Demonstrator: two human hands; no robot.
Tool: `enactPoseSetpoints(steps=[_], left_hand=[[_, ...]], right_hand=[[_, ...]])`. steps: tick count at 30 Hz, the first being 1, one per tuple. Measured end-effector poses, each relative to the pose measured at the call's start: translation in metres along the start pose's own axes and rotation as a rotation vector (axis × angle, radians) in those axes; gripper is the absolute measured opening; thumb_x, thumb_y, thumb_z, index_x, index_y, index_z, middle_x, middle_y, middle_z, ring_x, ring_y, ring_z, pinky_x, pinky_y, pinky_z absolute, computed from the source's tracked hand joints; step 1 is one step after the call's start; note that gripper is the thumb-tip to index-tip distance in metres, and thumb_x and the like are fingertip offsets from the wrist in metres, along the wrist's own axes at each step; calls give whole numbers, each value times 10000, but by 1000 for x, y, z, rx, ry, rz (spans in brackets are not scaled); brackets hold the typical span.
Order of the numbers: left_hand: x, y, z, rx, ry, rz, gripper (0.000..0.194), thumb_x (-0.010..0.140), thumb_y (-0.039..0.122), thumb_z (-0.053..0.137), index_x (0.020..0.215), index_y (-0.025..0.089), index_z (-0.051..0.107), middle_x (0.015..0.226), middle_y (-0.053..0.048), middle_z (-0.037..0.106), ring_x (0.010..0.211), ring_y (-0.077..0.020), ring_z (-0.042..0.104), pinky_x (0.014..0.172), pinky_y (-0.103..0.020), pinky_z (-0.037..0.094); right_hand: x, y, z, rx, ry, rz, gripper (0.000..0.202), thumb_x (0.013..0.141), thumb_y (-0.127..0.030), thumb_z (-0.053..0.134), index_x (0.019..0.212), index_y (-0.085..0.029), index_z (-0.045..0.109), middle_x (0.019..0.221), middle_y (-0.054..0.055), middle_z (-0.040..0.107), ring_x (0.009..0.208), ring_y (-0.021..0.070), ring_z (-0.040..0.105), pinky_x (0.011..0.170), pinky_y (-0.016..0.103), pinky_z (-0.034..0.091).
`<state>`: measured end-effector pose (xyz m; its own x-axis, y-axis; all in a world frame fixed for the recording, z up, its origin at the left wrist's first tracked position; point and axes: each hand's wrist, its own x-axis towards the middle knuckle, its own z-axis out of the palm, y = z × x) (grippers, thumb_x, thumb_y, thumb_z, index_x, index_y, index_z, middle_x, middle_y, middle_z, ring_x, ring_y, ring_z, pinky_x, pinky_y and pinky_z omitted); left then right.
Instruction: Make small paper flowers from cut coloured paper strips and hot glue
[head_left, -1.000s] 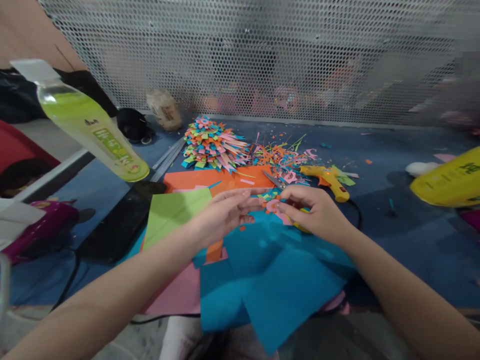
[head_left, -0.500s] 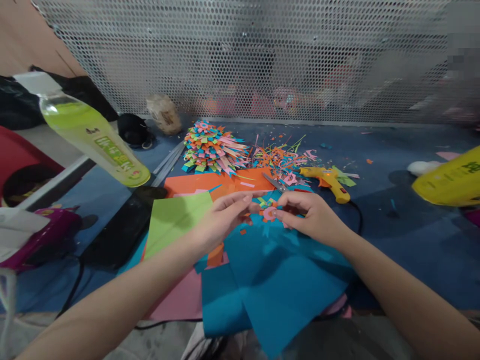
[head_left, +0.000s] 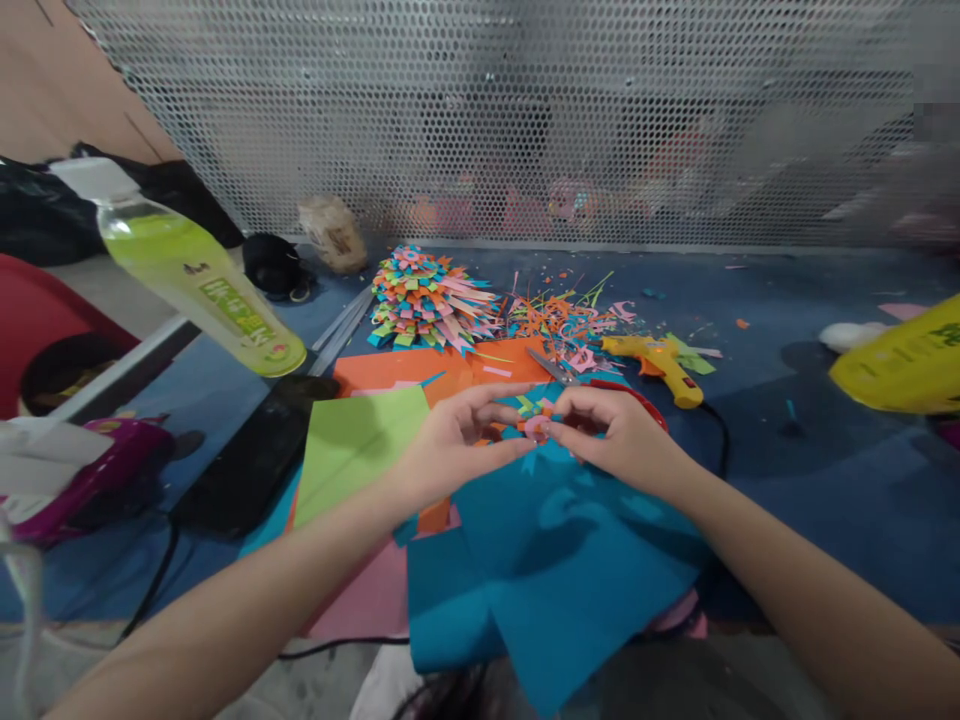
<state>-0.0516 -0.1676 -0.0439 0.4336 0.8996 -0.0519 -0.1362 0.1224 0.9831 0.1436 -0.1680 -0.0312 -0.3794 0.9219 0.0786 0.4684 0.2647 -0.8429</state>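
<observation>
A small paper flower, with a pink centre and orange, green and blue strips round it, is held between both hands above the blue paper. My right hand pinches its right side between thumb and fingers. From the left, my left hand closes round it, the thumb at its lower edge and the fingertips at its far left side. Its underside is hidden. Scissors with red handles lie just behind my hands, partly covered by the right one.
Behind stands a layered cone of coloured paper strips beside a heap of paper scraps. A yellow glue gun lies to the right. Leftward are green paper, a drink bottle and a black case. A yellow bottle is at far right.
My left thumb has swung down to the flower's lower edge, and the left fingers have spread around it. My right hand keeps its pinch. The view has shifted slightly.
</observation>
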Motion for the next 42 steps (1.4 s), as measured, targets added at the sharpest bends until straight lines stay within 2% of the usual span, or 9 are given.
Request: enactPoseSetpoints(steps=[5,11,22,27,31,33,36,39,42], left_hand=[[0,4,0,-47,0,-56,502,658,182,766,1137,169,617,850,-43,718,684,-123,642,582,-209,468],[3,-1,-3,-6,96,-107,501,670,260,770,1142,174,625,832,-40,739,674,-128,644,547,-198,449],[4,-2,-2,64,46,-118,513,687,261,748,1179,192,625,729,-1,699,547,-72,546,490,-172,411],[4,3,-10,228,49,-7,455,684,299,746,1104,166,633,740,-22,687,595,-118,601,554,-234,495],[11,11,-30,361,285,186,291,721,321,711,952,156,649,762,-23,662,721,-128,624,675,-239,493],[17,13,-41,448,395,252,251,741,327,687,923,157,651,803,-22,656,673,-100,589,648,-223,468],[23,16,-52,494,418,258,195,781,326,630,880,158,641,741,-10,632,599,-97,556,607,-231,451],[24,18,-54,501,391,247,181,797,326,605,855,156,629,639,6,587,575,-109,551,599,-240,448],[20,23,-56,631,307,206,231,849,361,523,857,163,640,599,5,573,575,-119,553,599,-243,443]], right_hand=[[0,0,0,62,-9,33,263,788,-402,617,674,-176,545,561,-33,508,474,73,441,429,203,329],[0,-2,-1,211,-54,54,294,840,-440,536,711,-177,561,533,-37,505,438,71,446,422,204,353],[1,3,-2,59,32,-1,190,786,-329,605,676,-183,553,567,-26,535,509,90,498,468,209,388],[2,7,-4,66,66,5,220,795,-374,609,699,-184,555,588,-24,553,480,84,486,445,212,372],[3,12,-4,-34,104,-20,234,811,-370,594,680,-183,545,596,-19,559,498,86,480,472,220,364],[3,14,-3,-100,73,-51,223,818,-339,585,665,-181,545,590,-15,556,530,96,496,500,225,368],[4,14,-4,-156,29,-38,217,826,-316,572,659,-180,542,580,-11,557,548,106,510,518,231,365],[3,12,-5,-183,-22,-55,231,844,-329,552,671,-177,560,593,-9,563,535,98,492,504,226,343],[1,11,-6,-273,-173,-146,219,861,-318,539,704,-176,599,611,-13,560,533,90,467,512,223,328]])
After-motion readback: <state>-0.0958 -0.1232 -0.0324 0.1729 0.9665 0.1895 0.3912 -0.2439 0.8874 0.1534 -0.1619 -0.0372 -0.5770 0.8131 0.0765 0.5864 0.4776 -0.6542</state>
